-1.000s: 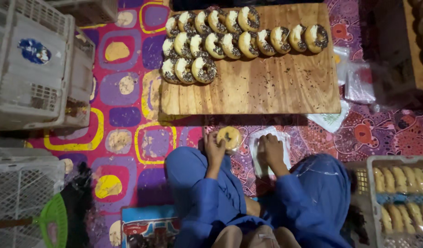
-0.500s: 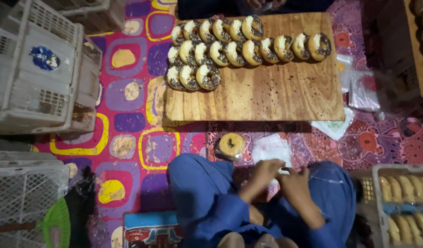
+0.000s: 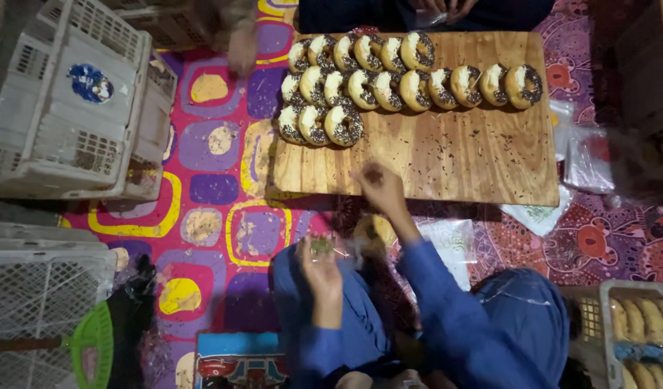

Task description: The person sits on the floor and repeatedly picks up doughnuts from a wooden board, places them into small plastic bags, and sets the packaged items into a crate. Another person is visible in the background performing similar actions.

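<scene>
A wooden board (image 3: 475,158) on the patterned mat carries three rows of ring doughnuts (image 3: 360,86) topped with chocolate sprinkles and white icing. My right hand (image 3: 380,187), blurred, reaches over the board's near edge with nothing visibly in it, a little below the nearest doughnut (image 3: 344,126). My left hand (image 3: 321,265) is lifted above my lap, fingers pinched on a small clear plastic bag (image 3: 321,245). A single doughnut (image 3: 375,234) lies on plastic on the mat between my hands. Both arms are in blue sleeves.
White plastic crates (image 3: 72,108) stand at the left, with another crate (image 3: 36,302) and a green tool (image 3: 94,353) below. A crate of long buns (image 3: 637,324) sits at the lower right. Clear bags (image 3: 583,155) lie right of the board. Other people's hands (image 3: 241,50) (image 3: 436,9) are at the top.
My right hand has left my lap and stretched up to the board's near edge. My left hand has moved left and risen, still pinching plastic. The view has shifted closer.
</scene>
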